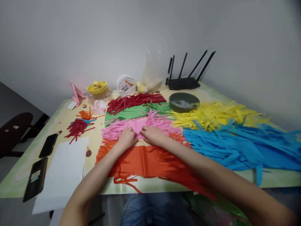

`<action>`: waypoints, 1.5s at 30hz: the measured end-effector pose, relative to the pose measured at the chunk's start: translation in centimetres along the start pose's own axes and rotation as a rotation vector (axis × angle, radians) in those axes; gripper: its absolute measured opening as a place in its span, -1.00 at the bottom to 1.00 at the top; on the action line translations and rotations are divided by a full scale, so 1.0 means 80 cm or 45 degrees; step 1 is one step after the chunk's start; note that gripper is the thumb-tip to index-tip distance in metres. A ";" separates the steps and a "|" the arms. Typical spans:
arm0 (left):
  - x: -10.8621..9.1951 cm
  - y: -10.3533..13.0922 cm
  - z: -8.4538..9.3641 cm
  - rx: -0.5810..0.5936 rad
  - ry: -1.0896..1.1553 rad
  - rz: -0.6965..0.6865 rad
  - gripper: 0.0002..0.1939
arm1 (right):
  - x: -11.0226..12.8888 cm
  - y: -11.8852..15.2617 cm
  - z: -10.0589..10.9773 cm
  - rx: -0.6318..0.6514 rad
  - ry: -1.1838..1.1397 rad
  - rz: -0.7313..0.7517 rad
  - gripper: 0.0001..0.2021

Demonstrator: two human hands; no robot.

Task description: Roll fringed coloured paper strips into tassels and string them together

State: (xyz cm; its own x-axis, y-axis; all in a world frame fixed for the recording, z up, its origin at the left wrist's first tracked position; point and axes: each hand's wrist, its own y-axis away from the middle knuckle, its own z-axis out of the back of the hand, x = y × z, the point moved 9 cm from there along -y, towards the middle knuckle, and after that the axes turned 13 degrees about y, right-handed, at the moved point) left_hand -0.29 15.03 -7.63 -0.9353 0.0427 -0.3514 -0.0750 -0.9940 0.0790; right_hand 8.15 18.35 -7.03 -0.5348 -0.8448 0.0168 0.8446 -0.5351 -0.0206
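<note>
Pink paper (135,124) is right at the fingers, left grip (127,138) and right grip (152,135) side by side, curled against it; whether either pinches it, I cannot tell. Beyond the right grip, off to its right, a dark green bowl (180,110) cradles clear plastic (182,103)! Far ahead and left of the left grip, a yellow bowl (97,91) carries round, pale fruit (96,84). Straight beyond the left grip, a white tub (124,85), contents hidden.
</note>
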 end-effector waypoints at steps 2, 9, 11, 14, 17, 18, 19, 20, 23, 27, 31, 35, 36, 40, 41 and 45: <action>-0.005 0.002 0.003 -0.041 -0.053 0.007 -0.73 | 0.007 -0.002 0.001 -0.006 0.042 0.017 -0.75; -0.010 0.001 0.008 -0.054 -0.078 -0.044 -0.74 | -0.010 -0.008 -0.010 0.034 0.069 -0.009 -0.80; -0.010 -0.002 0.008 -0.048 -0.056 -0.054 -0.74 | -0.018 -0.012 -0.008 0.030 0.059 -0.039 -0.79; -0.004 -0.010 0.006 -0.063 -0.005 -0.025 -0.74 | -0.022 -0.011 0.002 0.004 0.043 -0.103 -0.76; 0.012 -0.022 0.009 -0.124 0.070 0.057 -0.74 | 0.006 0.002 0.012 -0.039 0.032 -0.110 -0.70; 0.018 -0.027 0.011 -0.151 0.102 0.088 -0.75 | 0.024 0.008 0.012 -0.053 0.024 -0.086 -0.68; 0.024 -0.032 0.015 -0.182 0.138 0.116 -0.77 | 0.043 0.015 0.010 -0.064 0.013 -0.052 -0.67; 0.030 -0.037 0.019 -0.218 0.175 0.137 -0.80 | 0.062 0.022 0.005 -0.076 0.000 -0.026 -0.65; 0.041 -0.043 0.045 -0.394 0.282 0.172 -0.84 | 0.094 0.032 -0.018 -0.110 -0.019 -0.068 -0.45; 0.054 -0.021 0.107 -0.792 0.406 0.192 -0.83 | 0.090 0.022 -0.044 -0.146 -0.044 -0.130 -0.32; 0.076 0.017 0.188 -1.195 0.500 0.195 -0.85 | 0.081 0.011 -0.048 -0.179 -0.068 -0.068 -0.33; 0.091 0.054 0.282 -1.463 0.554 0.151 -0.87 | 0.080 0.012 -0.049 -0.174 -0.078 -0.043 -0.33; 0.087 0.069 0.308 -1.541 0.564 0.107 -0.87 | 0.081 0.012 -0.049 -0.170 -0.081 -0.041 -0.33; 0.027 0.162 0.395 -1.924 0.342 -0.089 -0.87 | 0.083 0.012 -0.050 -0.165 -0.101 -0.031 -0.34; 0.006 0.188 0.407 -2.011 0.265 -0.117 -0.89 | 0.083 0.011 -0.049 -0.168 -0.109 -0.028 -0.34; -0.059 0.242 0.401 -1.999 0.044 -0.148 -0.95 | 0.086 0.014 -0.027 -0.213 -0.147 0.002 -0.39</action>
State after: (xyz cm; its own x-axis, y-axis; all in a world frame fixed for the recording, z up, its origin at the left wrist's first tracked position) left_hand -8.43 -1.21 25.51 -0.9405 0.1425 -0.3084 0.2973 -0.0945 -0.9501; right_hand 5.37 11.96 -9.06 -0.5188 -0.8449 0.1306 0.8242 -0.5348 -0.1863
